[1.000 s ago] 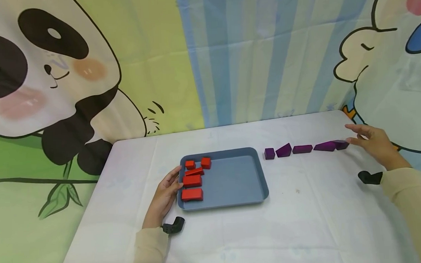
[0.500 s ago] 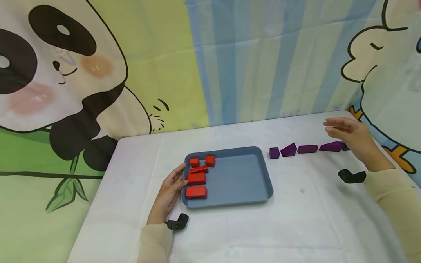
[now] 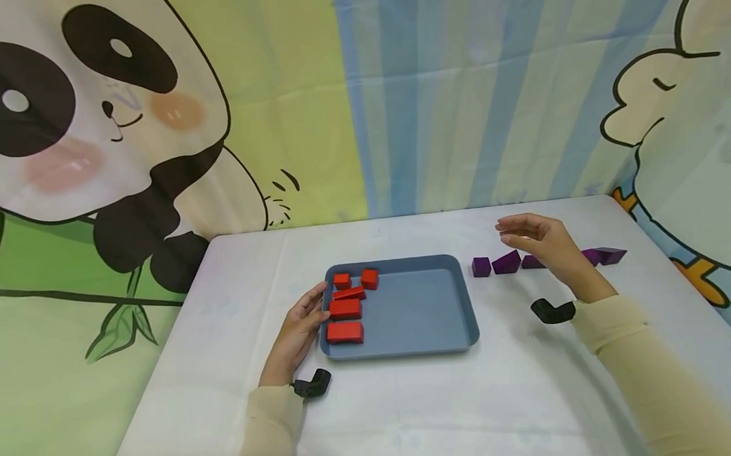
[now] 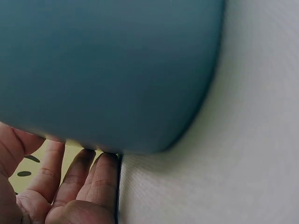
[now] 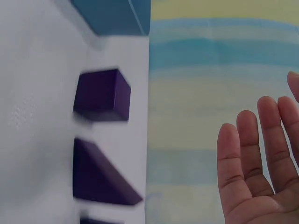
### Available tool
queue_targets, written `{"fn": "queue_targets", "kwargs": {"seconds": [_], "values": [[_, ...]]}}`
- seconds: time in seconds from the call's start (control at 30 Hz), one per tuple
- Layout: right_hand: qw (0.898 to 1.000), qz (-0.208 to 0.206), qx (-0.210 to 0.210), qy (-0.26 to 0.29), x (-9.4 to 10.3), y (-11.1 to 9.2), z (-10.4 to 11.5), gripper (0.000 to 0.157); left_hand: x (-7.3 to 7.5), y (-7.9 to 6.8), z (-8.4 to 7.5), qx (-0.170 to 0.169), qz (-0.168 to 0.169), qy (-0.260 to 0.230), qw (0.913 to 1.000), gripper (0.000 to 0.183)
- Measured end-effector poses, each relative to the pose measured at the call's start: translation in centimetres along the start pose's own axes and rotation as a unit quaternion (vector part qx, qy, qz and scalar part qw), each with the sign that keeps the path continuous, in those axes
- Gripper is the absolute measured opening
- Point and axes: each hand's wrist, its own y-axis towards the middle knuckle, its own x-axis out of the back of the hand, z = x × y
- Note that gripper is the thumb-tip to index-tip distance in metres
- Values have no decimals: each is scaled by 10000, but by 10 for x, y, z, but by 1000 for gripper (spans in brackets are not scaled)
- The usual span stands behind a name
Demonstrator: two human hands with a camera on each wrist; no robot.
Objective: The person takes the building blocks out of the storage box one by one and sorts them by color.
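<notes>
My left hand (image 3: pixel 295 332) is at the left side of a grey-blue tray (image 3: pixel 421 310), its fingertips touching the outer wall. The left wrist view shows these fingers (image 4: pixel 102 179) nearly straight beneath the tray's edge. Several red blocks (image 3: pixel 345 332) lie in the tray's left part. Over a row of purple blocks on the table, my right hand (image 3: pixel 547 246) hovers with relaxed fingers and holds nothing. The row begins with a purple cube (image 3: pixel 481 267), then a slanted purple block (image 3: pixel 506 263) and a bar (image 3: pixel 531 262) partly hidden by the hand. Another purple block (image 3: pixel 612 255) lies at the right end.
A white cloth (image 3: pixel 410 403) covers the table. Behind it hangs a printed curtain (image 3: pixel 422 117) with a panda and stripes. The tray's right wall stands close to the purple cube. Black cameras (image 3: pixel 553 311) sit on both wrists.
My right hand has moved left along the purple row, from its right end to above its middle. The left hand stays at the tray. The whole view has shifted slightly.
</notes>
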Motion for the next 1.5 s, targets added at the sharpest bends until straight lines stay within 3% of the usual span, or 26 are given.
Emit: {"fn": "queue_targets", "kwargs": {"seconds": [0.23,0.53,1.2,1.5], "values": [[9989,357,88,291,-40,16,10,42,0,0,0,-29,18,-56,10000,72],[9966,808,-60,132,-84,37,17,38,0,0,0,-74,23,-7,10000,70],[9853,1702,-31,172,-166,67,11,36,0,0,-1,-94,25,-82,9999,72],[9843,1707,-454,37,-197,70,11,39,0,-1,-2,-106,133,-233,9996,72]]}}
